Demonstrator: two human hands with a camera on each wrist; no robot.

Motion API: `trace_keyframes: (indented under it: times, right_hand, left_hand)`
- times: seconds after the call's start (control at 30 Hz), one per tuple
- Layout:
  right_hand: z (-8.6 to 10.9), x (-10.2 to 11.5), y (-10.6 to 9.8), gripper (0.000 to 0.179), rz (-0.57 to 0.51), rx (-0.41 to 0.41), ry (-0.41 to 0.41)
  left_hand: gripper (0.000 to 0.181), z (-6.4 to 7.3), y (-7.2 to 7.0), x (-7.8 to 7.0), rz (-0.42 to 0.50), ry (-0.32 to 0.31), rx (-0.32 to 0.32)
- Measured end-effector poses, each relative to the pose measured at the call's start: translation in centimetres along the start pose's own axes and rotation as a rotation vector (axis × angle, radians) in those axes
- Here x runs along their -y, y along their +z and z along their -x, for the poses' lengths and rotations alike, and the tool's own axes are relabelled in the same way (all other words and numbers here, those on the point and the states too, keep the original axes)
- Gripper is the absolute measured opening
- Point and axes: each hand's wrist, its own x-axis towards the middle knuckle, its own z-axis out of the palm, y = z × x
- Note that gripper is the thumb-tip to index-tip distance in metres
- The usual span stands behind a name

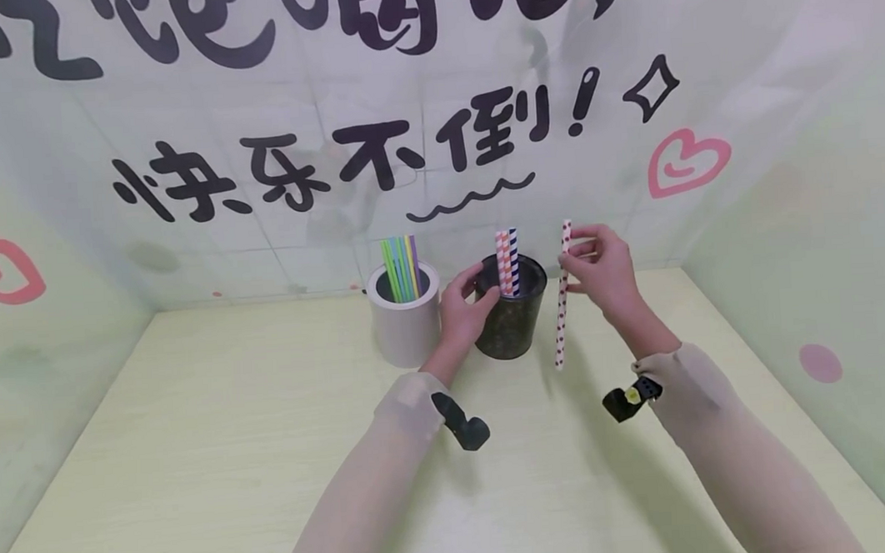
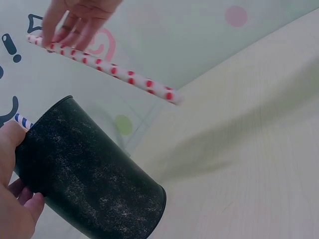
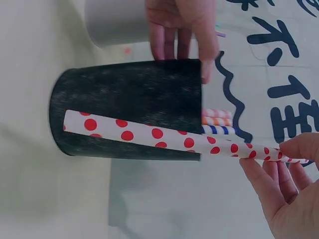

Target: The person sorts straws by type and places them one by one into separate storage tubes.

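A white paper straw with red dots (image 1: 562, 320) hangs nearly upright, its upper part pinched between the thumb and fingers of my right hand (image 1: 603, 272). In the right wrist view the straw (image 3: 189, 143) crosses in front of the black pen-cup-like container (image 3: 124, 94). My left hand (image 1: 465, 313) holds that black container (image 1: 509, 331) at its left side, thumb by the rim and fingers curled around the wall. Inside the black container stand several striped paper straws (image 1: 507, 260), in pink, orange and dark blue.
Left of the black container, a white round container (image 1: 406, 337) holds several green, blue, yellow and purple straws (image 1: 401, 270). Both containers stand on a pale wooden table (image 1: 232, 421) close to the back wall (image 1: 275, 227), which carries black lettering. Side walls (image 1: 810, 274) rise left and right.
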Motion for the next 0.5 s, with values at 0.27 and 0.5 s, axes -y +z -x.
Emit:
trace_keyframes:
  times: [0.27, 0.5]
  right_hand:
    - [-2.3, 3.4, -0.1, 0.038, -0.033, -0.067, -0.072]
    - [-3.7, 6.6, 0.1, 0.037, -0.019, -0.101, -0.146]
  left_hand:
    - [0.046, 0.1, -0.1, -0.1, 0.010, 0.002, 0.004]
    - [0.046, 0.1, 0.0, -0.1, 0.005, 0.001, -0.001]
